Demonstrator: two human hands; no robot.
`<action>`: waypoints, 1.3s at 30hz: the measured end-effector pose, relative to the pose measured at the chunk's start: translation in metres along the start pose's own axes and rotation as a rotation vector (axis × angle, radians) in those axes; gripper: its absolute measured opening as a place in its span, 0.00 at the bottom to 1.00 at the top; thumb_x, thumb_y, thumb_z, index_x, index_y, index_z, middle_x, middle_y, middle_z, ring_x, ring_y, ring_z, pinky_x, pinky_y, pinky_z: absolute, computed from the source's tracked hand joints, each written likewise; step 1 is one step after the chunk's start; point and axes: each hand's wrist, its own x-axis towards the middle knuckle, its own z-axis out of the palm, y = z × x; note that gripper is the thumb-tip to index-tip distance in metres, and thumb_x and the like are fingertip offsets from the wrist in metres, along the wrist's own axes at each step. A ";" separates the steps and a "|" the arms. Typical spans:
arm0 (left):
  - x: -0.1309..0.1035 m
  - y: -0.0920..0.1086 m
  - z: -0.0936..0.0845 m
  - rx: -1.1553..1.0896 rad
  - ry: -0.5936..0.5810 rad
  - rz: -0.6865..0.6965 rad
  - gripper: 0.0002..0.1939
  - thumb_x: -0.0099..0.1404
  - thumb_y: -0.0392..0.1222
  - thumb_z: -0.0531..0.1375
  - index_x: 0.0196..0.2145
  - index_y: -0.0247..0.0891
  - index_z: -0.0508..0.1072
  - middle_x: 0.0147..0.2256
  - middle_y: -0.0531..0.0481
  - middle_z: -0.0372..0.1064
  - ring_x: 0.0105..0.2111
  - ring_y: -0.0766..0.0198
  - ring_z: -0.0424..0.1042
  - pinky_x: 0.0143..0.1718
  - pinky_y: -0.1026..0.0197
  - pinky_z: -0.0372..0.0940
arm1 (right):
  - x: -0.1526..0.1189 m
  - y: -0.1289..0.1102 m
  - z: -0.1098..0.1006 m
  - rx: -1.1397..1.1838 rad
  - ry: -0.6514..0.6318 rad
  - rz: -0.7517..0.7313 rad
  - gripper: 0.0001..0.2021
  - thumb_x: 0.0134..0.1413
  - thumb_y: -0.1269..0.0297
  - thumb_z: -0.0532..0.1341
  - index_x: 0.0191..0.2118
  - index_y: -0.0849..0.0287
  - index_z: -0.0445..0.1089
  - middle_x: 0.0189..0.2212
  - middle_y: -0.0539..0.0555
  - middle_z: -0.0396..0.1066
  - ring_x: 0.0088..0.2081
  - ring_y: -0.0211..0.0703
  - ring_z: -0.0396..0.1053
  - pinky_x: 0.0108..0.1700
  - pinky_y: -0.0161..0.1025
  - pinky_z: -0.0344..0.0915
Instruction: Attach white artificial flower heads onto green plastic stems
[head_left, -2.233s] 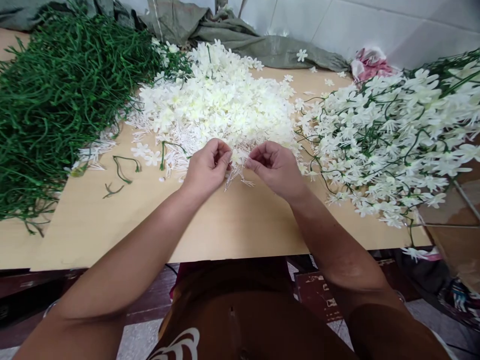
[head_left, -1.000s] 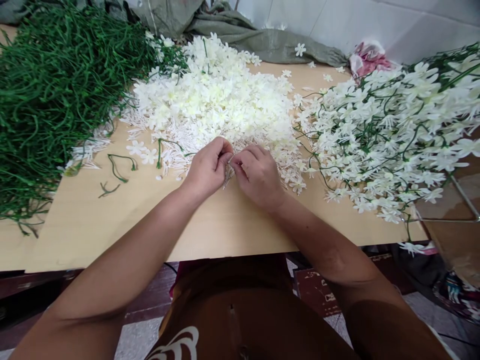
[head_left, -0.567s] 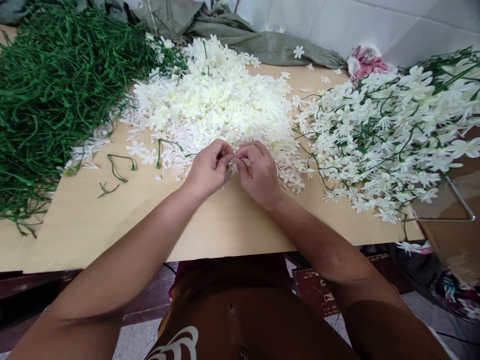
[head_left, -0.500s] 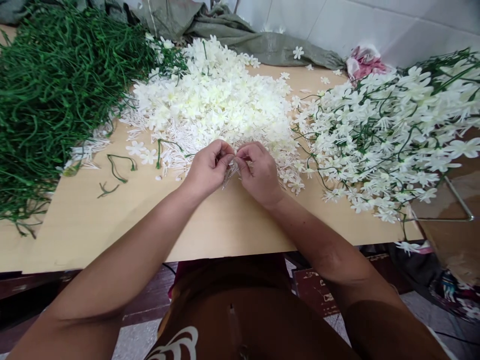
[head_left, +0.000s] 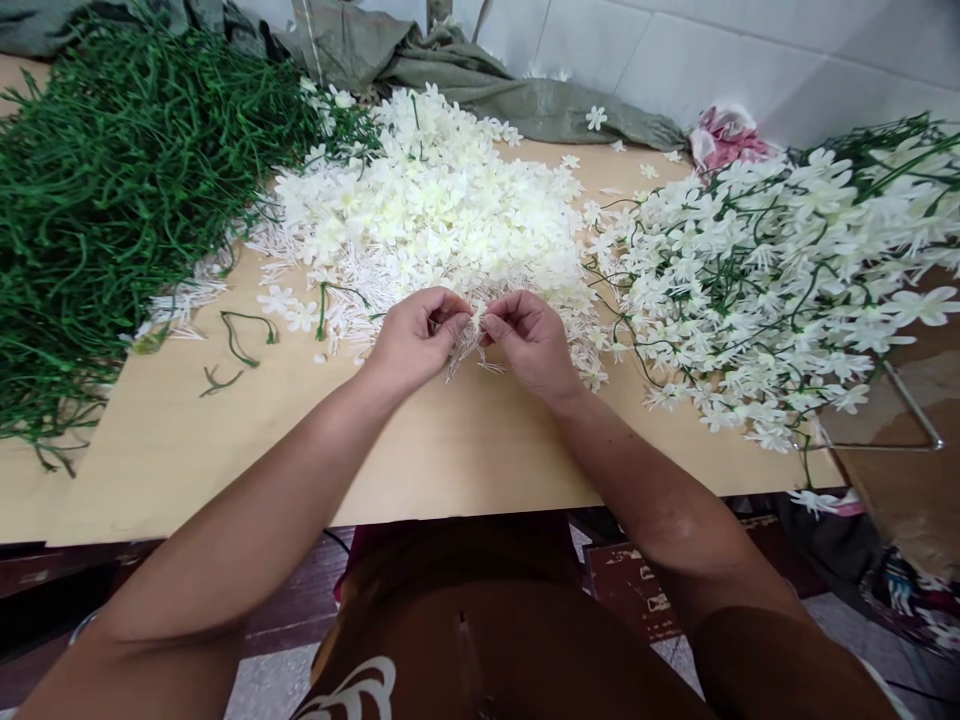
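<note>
Left hand (head_left: 418, 340): thumb and forefinger pinch a white flower (head_left: 477, 317).
Right hand (head_left: 534, 345): thumb and forefinger drawn together at the flower's other side; gripping or just touching, I cannot tell.
Flower: between the hands, at the heap's near edge.
Threads (head_left: 466, 356): thin, white, hanging below the fingertips (too small to tell which belong to the flower).
Heap (head_left: 450, 205): loose white blooms, just beyond both hands.
Stems (head_left: 142, 200): green, piled at the left.
Sprays (head_left: 750, 290): white blooms on green stalks, at the right.
Table (head_left: 322, 450): pale, beneath everything.
</note>
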 end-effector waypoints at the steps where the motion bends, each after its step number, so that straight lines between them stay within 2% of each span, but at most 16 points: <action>1: 0.000 0.000 0.000 0.003 -0.003 0.007 0.03 0.57 0.37 0.59 0.31 0.37 0.72 0.25 0.53 0.69 0.26 0.68 0.66 0.28 0.63 0.61 | 0.000 0.000 0.001 0.004 0.006 0.000 0.17 0.48 0.50 0.67 0.31 0.56 0.63 0.26 0.45 0.66 0.26 0.31 0.67 0.32 0.35 0.69; 10: 0.001 0.007 -0.002 -0.085 -0.026 -0.027 0.00 0.56 0.35 0.58 0.29 0.37 0.69 0.25 0.53 0.68 0.25 0.68 0.66 0.29 0.64 0.63 | -0.005 0.004 0.009 0.006 0.024 -0.010 0.24 0.41 0.41 0.68 0.28 0.57 0.62 0.31 0.48 0.67 0.28 0.31 0.65 0.34 0.36 0.69; 13: 0.002 0.010 -0.002 -0.155 -0.022 -0.060 0.02 0.57 0.35 0.58 0.29 0.38 0.67 0.24 0.54 0.67 0.23 0.69 0.65 0.27 0.64 0.64 | -0.005 0.001 0.010 0.023 0.013 0.002 0.24 0.44 0.40 0.66 0.33 0.56 0.63 0.32 0.48 0.67 0.30 0.32 0.66 0.34 0.35 0.70; 16: 0.001 0.010 -0.001 -0.167 -0.019 -0.064 0.02 0.57 0.35 0.58 0.28 0.39 0.66 0.24 0.55 0.66 0.23 0.69 0.64 0.26 0.64 0.63 | -0.006 -0.002 0.012 0.013 -0.013 0.002 0.28 0.40 0.40 0.69 0.39 0.54 0.62 0.35 0.49 0.67 0.33 0.34 0.67 0.33 0.35 0.69; 18: 0.001 0.009 -0.001 -0.139 -0.023 -0.054 0.03 0.57 0.35 0.58 0.27 0.39 0.66 0.24 0.55 0.65 0.24 0.69 0.64 0.27 0.64 0.63 | -0.006 -0.003 0.013 -0.033 -0.056 -0.005 0.29 0.38 0.40 0.70 0.39 0.54 0.62 0.33 0.48 0.67 0.31 0.33 0.65 0.31 0.34 0.67; 22: 0.001 0.004 -0.003 -0.073 -0.013 -0.008 0.04 0.57 0.34 0.59 0.27 0.38 0.66 0.24 0.55 0.65 0.25 0.69 0.63 0.27 0.65 0.61 | -0.005 -0.004 0.013 -0.087 -0.080 -0.018 0.23 0.45 0.41 0.66 0.34 0.54 0.63 0.23 0.44 0.61 0.24 0.32 0.61 0.27 0.35 0.62; 28: 0.001 0.004 -0.003 0.014 0.008 0.062 0.04 0.60 0.36 0.59 0.28 0.39 0.67 0.23 0.55 0.62 0.23 0.68 0.61 0.25 0.64 0.59 | -0.004 -0.006 0.008 -0.088 -0.073 -0.056 0.22 0.50 0.40 0.63 0.30 0.55 0.62 0.21 0.44 0.60 0.23 0.32 0.58 0.27 0.35 0.59; 31: 0.005 0.003 -0.017 0.117 0.036 0.114 0.03 0.60 0.37 0.59 0.28 0.39 0.68 0.24 0.54 0.65 0.25 0.67 0.63 0.28 0.63 0.61 | -0.004 -0.009 0.004 -0.143 -0.057 -0.099 0.20 0.53 0.43 0.62 0.28 0.56 0.62 0.21 0.44 0.60 0.24 0.32 0.57 0.28 0.35 0.57; 35: 0.014 -0.009 -0.056 0.383 0.209 0.186 0.02 0.57 0.36 0.60 0.28 0.40 0.72 0.27 0.51 0.67 0.29 0.64 0.64 0.35 0.59 0.63 | -0.002 -0.013 -0.010 -0.180 -0.010 -0.109 0.17 0.54 0.50 0.63 0.26 0.56 0.61 0.20 0.44 0.56 0.24 0.32 0.54 0.28 0.35 0.54; 37: 0.017 -0.013 -0.070 0.546 0.164 0.162 0.02 0.55 0.36 0.62 0.26 0.41 0.74 0.28 0.49 0.68 0.31 0.60 0.66 0.39 0.55 0.63 | -0.001 -0.014 -0.016 -0.166 -0.024 -0.093 0.17 0.54 0.52 0.64 0.25 0.56 0.61 0.20 0.44 0.55 0.24 0.31 0.53 0.28 0.35 0.53; 39: 0.016 -0.011 -0.075 0.692 0.055 0.131 0.02 0.55 0.39 0.63 0.29 0.42 0.77 0.30 0.47 0.70 0.36 0.55 0.68 0.44 0.50 0.62 | -0.003 -0.015 -0.017 -0.125 -0.071 -0.076 0.15 0.54 0.54 0.64 0.26 0.57 0.60 0.21 0.44 0.57 0.24 0.31 0.54 0.29 0.35 0.54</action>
